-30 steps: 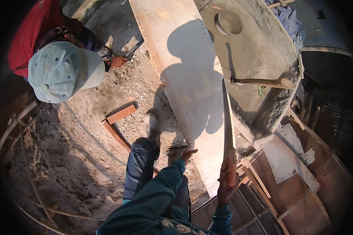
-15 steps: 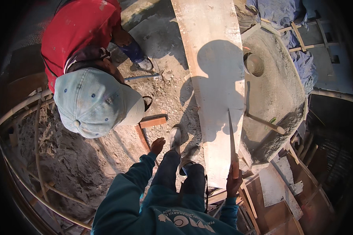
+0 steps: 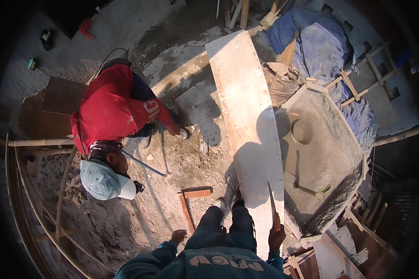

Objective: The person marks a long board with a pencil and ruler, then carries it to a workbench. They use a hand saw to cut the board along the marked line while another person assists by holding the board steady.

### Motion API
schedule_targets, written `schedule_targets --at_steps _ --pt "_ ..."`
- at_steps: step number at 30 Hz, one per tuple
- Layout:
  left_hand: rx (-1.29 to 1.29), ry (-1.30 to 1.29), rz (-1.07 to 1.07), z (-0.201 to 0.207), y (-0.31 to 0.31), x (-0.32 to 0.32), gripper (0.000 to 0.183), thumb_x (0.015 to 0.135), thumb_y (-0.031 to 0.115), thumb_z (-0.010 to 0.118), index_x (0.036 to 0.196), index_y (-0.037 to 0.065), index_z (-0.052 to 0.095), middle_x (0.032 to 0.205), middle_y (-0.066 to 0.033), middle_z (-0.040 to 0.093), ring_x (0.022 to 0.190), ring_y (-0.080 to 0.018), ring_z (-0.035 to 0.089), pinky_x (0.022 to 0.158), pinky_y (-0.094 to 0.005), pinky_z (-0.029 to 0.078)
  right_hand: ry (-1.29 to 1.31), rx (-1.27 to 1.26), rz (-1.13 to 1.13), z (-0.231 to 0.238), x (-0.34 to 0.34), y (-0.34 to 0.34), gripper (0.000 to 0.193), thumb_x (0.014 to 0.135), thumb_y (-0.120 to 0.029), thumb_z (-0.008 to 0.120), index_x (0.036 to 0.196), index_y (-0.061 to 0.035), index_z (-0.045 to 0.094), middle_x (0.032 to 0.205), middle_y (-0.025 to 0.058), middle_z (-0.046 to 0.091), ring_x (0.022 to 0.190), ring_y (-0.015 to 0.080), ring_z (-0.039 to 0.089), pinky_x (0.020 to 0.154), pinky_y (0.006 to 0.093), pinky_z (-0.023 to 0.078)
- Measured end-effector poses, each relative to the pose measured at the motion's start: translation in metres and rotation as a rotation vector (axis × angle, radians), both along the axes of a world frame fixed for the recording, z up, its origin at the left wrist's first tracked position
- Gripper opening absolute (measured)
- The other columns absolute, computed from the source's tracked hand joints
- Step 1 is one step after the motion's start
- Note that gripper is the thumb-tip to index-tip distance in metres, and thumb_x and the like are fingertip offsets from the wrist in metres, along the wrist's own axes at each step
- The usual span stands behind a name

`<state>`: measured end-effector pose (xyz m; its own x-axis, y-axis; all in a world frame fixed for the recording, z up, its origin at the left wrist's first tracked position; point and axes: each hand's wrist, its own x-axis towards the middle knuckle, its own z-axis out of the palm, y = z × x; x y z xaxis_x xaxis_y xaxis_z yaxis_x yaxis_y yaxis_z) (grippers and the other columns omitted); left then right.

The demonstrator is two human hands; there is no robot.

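Observation:
My right hand (image 3: 277,238) grips the wooden handle of a handsaw (image 3: 272,200). The blade points away from me, over a long pale board (image 3: 244,88), close to the board's right edge. Near the blade tip a thin line runs across the board; whether the teeth sit in a cut I cannot tell. My left hand (image 3: 178,236) hangs free left of my knees, its fingers curled in with nothing visible in them.
Left, a person in a red shirt (image 3: 118,107) and pale cap bends low beside a blue bar (image 3: 144,163). A brown L-shaped piece (image 3: 186,211) lies on rubble. Right stands a mortar trough (image 3: 358,160) with a round bucket (image 3: 302,131). Bamboo poles (image 3: 63,190) edge the left.
My view has tilted up, showing more of the board's far end. My left hand has drawn back toward my body. The other person has bent lower, and the blue bar now slants toward me.

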<state>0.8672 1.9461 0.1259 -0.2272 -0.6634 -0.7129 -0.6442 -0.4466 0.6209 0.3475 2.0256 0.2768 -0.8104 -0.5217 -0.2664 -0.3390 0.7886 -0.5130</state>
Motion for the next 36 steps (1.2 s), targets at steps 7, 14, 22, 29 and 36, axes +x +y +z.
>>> schedule_targets --at_steps 7,14,22,29,36 --pt "-0.435 -0.130 -0.520 0.070 -0.089 -0.095 0.010 0.087 0.016 0.065 0.085 0.006 0.067 0.088 -0.0142 0.071 0.088 -0.0310 0.070 0.073 -0.0428 0.056 0.128 0.059 0.287 0.013 -0.036 -0.019 0.064 0.086 -0.005 0.058 0.145 -0.0275 0.047 0.089 0.0146 0.063 0.074 0.0365 0.066 0.065 0.0480 0.054" --pt "0.248 0.187 0.604 0.074 -0.108 -0.089 0.043 0.094 0.025 0.062 0.129 0.000 0.060 0.119 -0.0166 0.065 0.108 -0.0340 0.064 0.091 -0.0445 0.053 0.194 -0.032 0.492 0.046 -0.066 -0.120 0.058 0.082 -0.009 0.061 0.139 -0.0172 0.052 0.087 0.0163 0.062 0.072 0.0366 0.066 0.062 0.0484 0.054" --pt "-0.333 0.034 -0.039 0.057 -0.145 -0.067 0.021 0.083 0.025 0.069 0.093 0.008 0.067 0.088 -0.0176 0.065 0.091 -0.0351 0.065 0.076 -0.0378 0.051 0.016 -0.216 0.227 0.115 -0.069 -0.309 0.023 0.085 -0.015 0.069 0.101 -0.0014 0.058 0.087 0.0272 0.066 0.086 0.0497 0.064 0.069 0.0522 0.051" --pt "-0.048 0.245 0.262 0.025 -0.208 -0.020 0.032 0.095 0.025 0.061 0.118 0.004 0.066 0.110 -0.0167 0.070 0.101 -0.0304 0.068 0.087 -0.0408 0.051 0.090 -0.280 0.195 0.114 -0.051 -0.407 0.019 0.086 -0.010 0.064 0.100 0.0000 0.057 0.086 0.0277 0.064 0.086 0.0504 0.061 0.068 0.0504 0.050" --pt "0.239 0.227 0.622 0.083 -0.341 -0.052 0.048 0.099 0.033 0.057 0.137 0.005 0.054 0.132 -0.0176 0.062 0.114 -0.0337 0.064 0.095 -0.0485 0.050 0.130 -0.281 0.078 0.091 -0.052 -0.414 0.022 0.083 -0.010 0.068 0.101 -0.0031 0.056 0.077 0.0265 0.065 0.075 0.0467 0.065 0.061 0.0518 0.050"
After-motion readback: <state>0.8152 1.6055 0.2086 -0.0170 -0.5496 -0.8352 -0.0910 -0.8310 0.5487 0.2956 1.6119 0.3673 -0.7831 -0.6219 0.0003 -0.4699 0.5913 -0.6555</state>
